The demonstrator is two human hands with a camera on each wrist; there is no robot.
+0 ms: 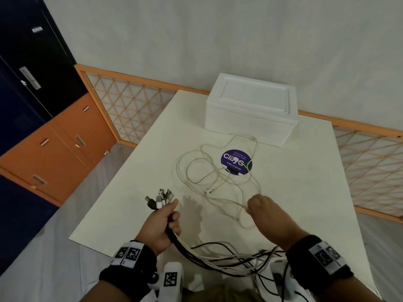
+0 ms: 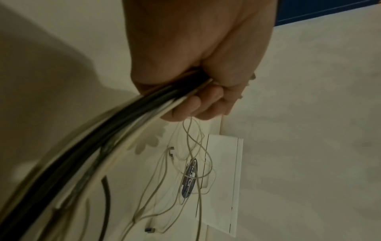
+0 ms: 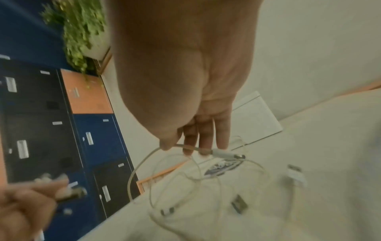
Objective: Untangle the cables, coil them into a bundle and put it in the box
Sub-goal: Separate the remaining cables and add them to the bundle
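Note:
My left hand [image 1: 172, 212] grips a bundle of black and white cables [image 1: 196, 251] above the table's near left part. Several plugs [image 1: 161, 198] stick up out of its fist. In the left wrist view the fingers [image 2: 191, 106] curl round the bundle [image 2: 144, 114]. My right hand [image 1: 250, 209] is low over the table, and its thumb and fingers pinch a thin white cable [image 3: 144, 163] close to its plug [image 3: 224, 154]. More loose white cables [image 1: 218, 171] lie looped in the middle of the table. The white foam box [image 1: 250, 110] stands at the far end with its lid on.
A round purple sticker [image 1: 236, 162] lies under the loose cables on the white table [image 1: 305, 192]. Loose plugs [image 3: 294, 174] rest on the tabletop. An orange lattice fence [image 1: 130, 101] runs behind the table. Blue and orange lockers [image 1: 43, 127] stand to the left.

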